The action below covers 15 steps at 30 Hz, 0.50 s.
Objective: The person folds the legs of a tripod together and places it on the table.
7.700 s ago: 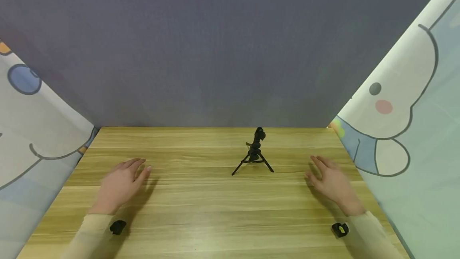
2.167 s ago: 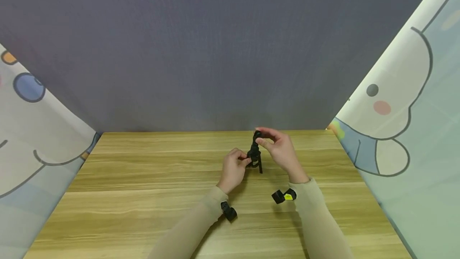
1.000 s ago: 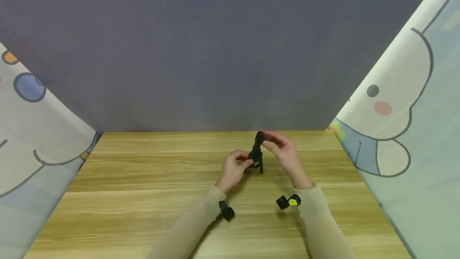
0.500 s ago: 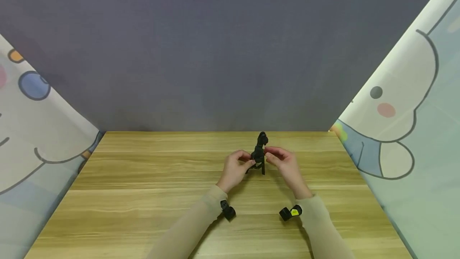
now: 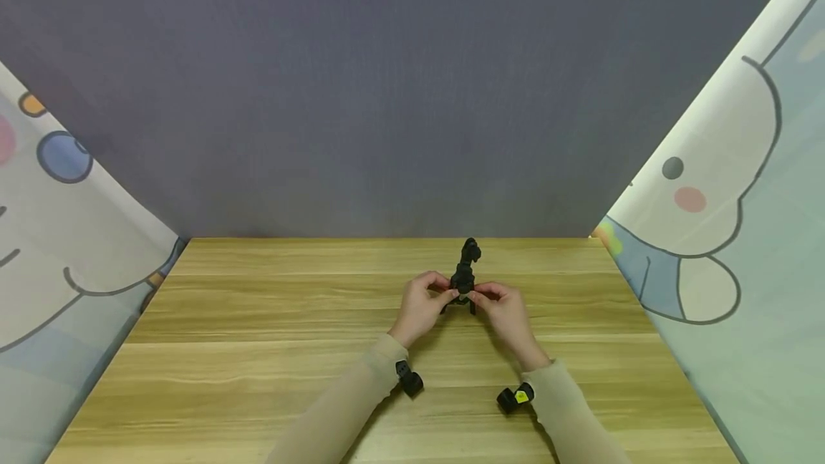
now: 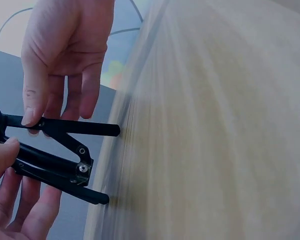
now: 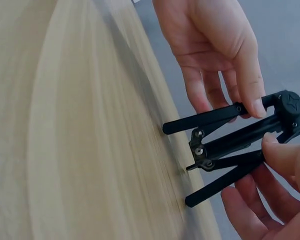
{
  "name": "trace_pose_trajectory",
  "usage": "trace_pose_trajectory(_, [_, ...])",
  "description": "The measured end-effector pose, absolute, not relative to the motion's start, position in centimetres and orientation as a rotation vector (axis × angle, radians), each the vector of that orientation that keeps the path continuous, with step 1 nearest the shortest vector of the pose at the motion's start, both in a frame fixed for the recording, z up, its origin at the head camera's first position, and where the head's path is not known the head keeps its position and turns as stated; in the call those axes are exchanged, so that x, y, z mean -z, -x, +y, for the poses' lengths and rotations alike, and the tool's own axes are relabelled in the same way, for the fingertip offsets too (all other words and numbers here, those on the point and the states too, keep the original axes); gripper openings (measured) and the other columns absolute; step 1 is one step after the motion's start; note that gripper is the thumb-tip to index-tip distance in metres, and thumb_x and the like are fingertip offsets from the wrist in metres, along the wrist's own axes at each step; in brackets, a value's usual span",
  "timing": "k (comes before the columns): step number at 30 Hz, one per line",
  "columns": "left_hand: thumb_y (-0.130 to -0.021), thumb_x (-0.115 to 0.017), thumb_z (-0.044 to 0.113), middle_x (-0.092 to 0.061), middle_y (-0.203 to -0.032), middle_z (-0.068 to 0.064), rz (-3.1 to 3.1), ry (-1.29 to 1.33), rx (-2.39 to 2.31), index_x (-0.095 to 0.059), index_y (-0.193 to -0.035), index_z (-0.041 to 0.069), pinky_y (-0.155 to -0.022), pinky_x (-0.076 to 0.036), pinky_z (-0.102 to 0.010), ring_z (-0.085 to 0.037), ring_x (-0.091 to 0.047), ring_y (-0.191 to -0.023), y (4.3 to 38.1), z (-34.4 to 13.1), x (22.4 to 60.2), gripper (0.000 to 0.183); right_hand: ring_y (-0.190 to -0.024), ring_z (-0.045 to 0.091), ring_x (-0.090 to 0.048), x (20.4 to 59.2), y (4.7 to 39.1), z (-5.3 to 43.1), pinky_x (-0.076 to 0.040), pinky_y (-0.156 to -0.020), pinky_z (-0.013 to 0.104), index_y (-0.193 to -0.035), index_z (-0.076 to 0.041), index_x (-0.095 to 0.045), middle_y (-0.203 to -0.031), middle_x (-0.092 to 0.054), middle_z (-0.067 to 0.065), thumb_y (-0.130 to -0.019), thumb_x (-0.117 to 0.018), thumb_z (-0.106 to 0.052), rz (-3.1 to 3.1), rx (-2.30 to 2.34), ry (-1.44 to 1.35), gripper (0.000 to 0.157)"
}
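Observation:
A small black tripod [image 5: 462, 275] stands upright near the far side of the table, its jointed head leaning slightly right. My left hand [image 5: 419, 310] pinches its left leg between thumb and fingers. On the other side, my right hand [image 5: 508, 317] pinches the right leg the same way. Close up in the left wrist view, the tripod [image 6: 50, 160] shows its centre column, hinged braces and legs partly folded inward. The right wrist view has the tripod's centre column [image 7: 235, 141] between the two hands, with leg tips near the tabletop.
The wood-grain table [image 5: 258, 392] runs back to a dark grey panel [image 5: 387, 92]. Cartoon-printed sheets [image 5: 696, 163] flank both sides. A black wrist camera [image 5: 409, 379] sits at the left cuff, and another camera [image 5: 513, 398] at the right cuff.
Both hands have come in from the table's sides to the tripod. The right hand has slid from its head down to the right leg. The legs stand closer together than at first.

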State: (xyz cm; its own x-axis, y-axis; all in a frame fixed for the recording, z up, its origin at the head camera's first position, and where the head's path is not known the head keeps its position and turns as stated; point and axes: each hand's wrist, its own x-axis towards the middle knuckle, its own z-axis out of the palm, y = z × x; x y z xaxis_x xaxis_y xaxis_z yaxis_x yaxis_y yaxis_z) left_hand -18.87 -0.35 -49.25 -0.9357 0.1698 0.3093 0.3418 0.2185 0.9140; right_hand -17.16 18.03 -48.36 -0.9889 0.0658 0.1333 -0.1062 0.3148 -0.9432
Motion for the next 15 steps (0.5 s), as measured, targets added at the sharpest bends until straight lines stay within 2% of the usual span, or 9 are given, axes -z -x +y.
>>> trace_pose_trajectory(5, [-0.088, -0.078, 0.012, -0.068, -0.091, 0.001, -2.347, 0.495, 1.808, -0.072, -0.087, 0.012, -0.072, -0.052, -0.03, -0.014, -0.063, -0.085, 18.91, -0.34, 49.12, 0.007, -0.071, 0.013, -0.061, 48.51, 17.17, 17.89, -0.05, -0.061, 0.022, -0.09, 0.001, -0.076, -0.084, -0.071, 0.009, -0.09, -0.073, -0.004, -2.448, -1.71, -0.023, 0.006])
trace_pose_trajectory(15, [-0.087, -0.079, 0.01, -0.067, -0.088, 0.004, -2.34, 0.509, 1.776, -0.071, -0.085, 0.011, -0.075, -0.052, -0.03, -0.013, -0.063, -0.085, 19.29, -0.26, 48.96, 0.008, -0.07, 0.017, -0.061, 48.41, 17.17, 17.23, -0.049, -0.06, 0.023, -0.087, 0.0, -0.073, -0.082, -0.069, 0.015, -0.093, -0.071, -0.004, -2.435, -1.722, 0.011, 0.007])
